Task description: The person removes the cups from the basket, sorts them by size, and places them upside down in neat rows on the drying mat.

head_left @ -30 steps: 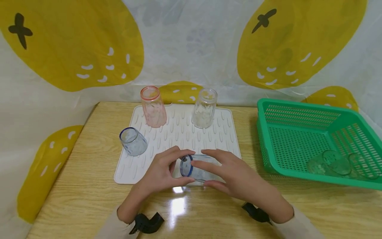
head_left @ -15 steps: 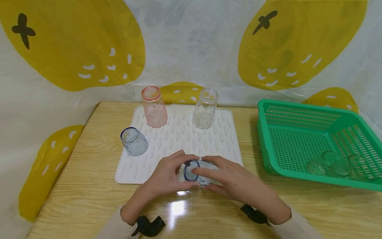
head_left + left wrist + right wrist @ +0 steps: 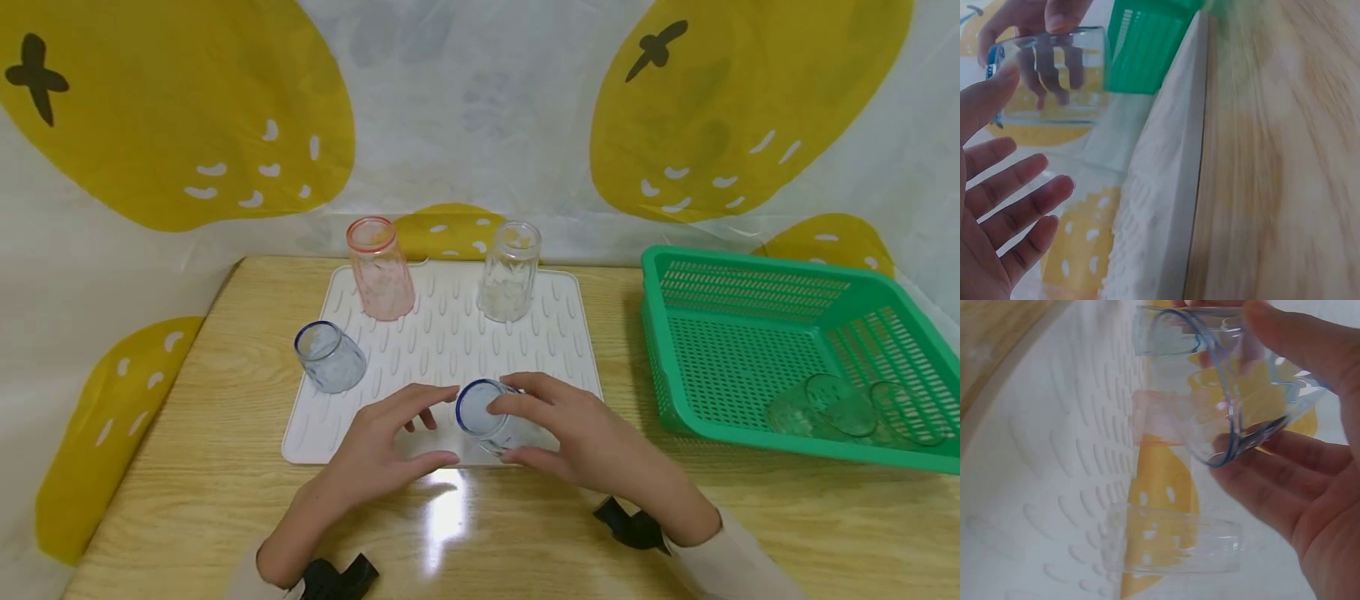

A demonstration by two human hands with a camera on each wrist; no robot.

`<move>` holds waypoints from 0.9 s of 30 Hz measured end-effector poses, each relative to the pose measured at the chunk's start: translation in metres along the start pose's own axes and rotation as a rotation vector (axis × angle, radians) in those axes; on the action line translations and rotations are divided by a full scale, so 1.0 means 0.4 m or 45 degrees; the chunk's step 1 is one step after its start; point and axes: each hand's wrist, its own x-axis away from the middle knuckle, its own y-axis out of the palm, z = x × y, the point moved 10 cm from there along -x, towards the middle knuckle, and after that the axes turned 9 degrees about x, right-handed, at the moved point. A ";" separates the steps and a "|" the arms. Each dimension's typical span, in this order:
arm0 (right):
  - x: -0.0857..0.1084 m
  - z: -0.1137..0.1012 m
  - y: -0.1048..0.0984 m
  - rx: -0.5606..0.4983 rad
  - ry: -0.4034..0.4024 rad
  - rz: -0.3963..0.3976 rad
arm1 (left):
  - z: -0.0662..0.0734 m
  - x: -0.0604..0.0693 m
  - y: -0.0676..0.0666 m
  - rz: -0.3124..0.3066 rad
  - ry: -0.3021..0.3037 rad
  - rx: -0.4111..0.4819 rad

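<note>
In the head view my right hand [image 3: 577, 429] grips a clear tumbler with a blue rim [image 3: 480, 410], thumb on one side and fingers on the other. Its rim tilts up and to the left, above the front edge of a white drying mat [image 3: 431, 358]. My left hand [image 3: 371, 446] is just left of that rim, fingers and thumb spread and holding nothing. The left wrist view has the tumbler [image 3: 1094, 72] beyond my left thumb. In the right wrist view the tumbler [image 3: 1254, 394] sits between thumb and fingers; its base is partly hidden.
On the mat stand a shorter blue-rimmed glass [image 3: 335, 364], a tall pink glass [image 3: 386, 282] and a tall clear glass [image 3: 508, 283]. To the right, a green plastic basket [image 3: 654, 342] has glasses [image 3: 813, 408] lying in it. A patterned cloth [image 3: 555, 108] hangs behind the table.
The tumbler has turned from lying sideways to rim tilted upward. My left hand has let go of its rim and drawn back left; my right hand keeps its grip.
</note>
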 end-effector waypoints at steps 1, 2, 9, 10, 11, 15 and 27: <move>-0.005 0.006 -0.005 -0.025 0.006 0.025 | -0.003 0.008 -0.008 0.002 -0.003 -0.006; -0.010 0.012 -0.010 -0.051 0.014 0.048 | -0.006 0.018 -0.016 0.005 -0.005 -0.023; -0.038 0.047 -0.028 -0.170 0.037 0.189 | -0.001 0.080 -0.079 0.070 0.091 -0.261; -0.042 0.050 -0.029 -0.186 0.040 0.206 | -0.003 0.088 -0.086 0.076 0.089 -0.278; -0.045 0.053 -0.030 -0.198 0.046 0.221 | -0.003 0.096 -0.093 0.083 0.089 -0.291; -0.056 0.063 -0.029 -0.274 0.078 0.284 | -0.008 0.129 -0.128 0.130 0.101 -0.327; -0.089 0.078 -0.005 -0.426 0.114 0.421 | -0.073 0.239 -0.262 0.250 -0.119 -0.525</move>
